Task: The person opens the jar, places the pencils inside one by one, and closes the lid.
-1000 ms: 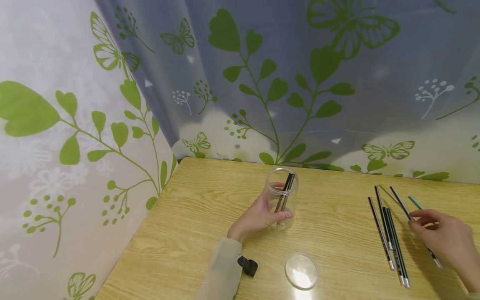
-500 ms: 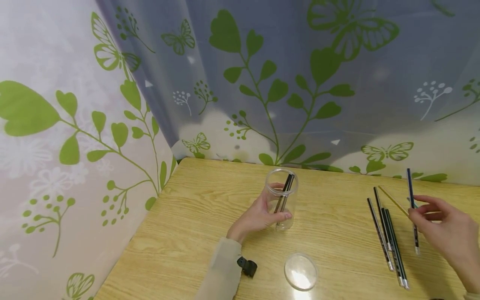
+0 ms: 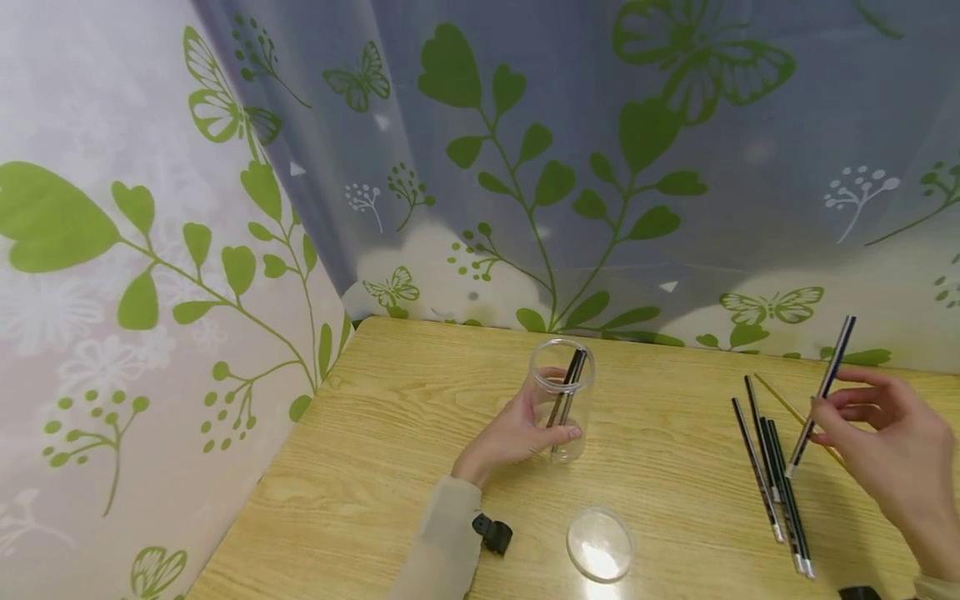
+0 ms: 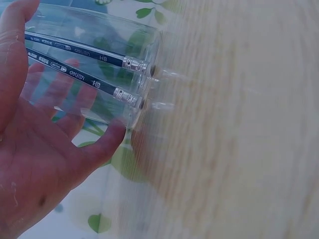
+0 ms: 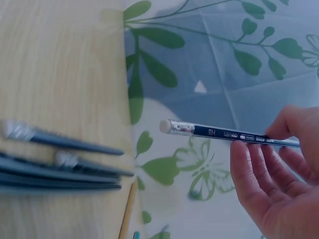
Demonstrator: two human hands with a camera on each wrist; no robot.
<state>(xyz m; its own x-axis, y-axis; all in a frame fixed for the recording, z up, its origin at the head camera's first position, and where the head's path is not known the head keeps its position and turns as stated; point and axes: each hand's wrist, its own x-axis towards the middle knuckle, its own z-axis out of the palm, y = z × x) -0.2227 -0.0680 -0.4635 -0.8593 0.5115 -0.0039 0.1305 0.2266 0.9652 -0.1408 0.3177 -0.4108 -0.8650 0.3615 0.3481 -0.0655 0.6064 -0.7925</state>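
Note:
My left hand (image 3: 513,437) grips a clear, open-topped jar (image 3: 583,408) standing on the table. Inside it lean two dark pencils (image 4: 84,77), their eraser ends at the bottom in the left wrist view. Over at the right, my right hand (image 3: 892,433) pinches a dark blue pencil (image 3: 836,354) between thumb and fingers. This pencil is tilted above the table, its white eraser (image 5: 165,126) pointing down and left in the head view. Several dark pencils (image 3: 759,467) lie in a loose bunch left of that hand, beside a yellow pencil (image 3: 776,393).
A clear round lid (image 3: 600,546) lies in front of the jar. The tip of a teal pencil (image 5: 136,235) shows at the bottom of the right wrist view. A leaf-patterned curtain (image 3: 487,167) hangs along the wooden table's (image 3: 390,400) back and left edges.
My right hand has picked the dark blue pencil up off the table, raised it and tilted its eraser end leftward. The left hand and jar have stayed in place.

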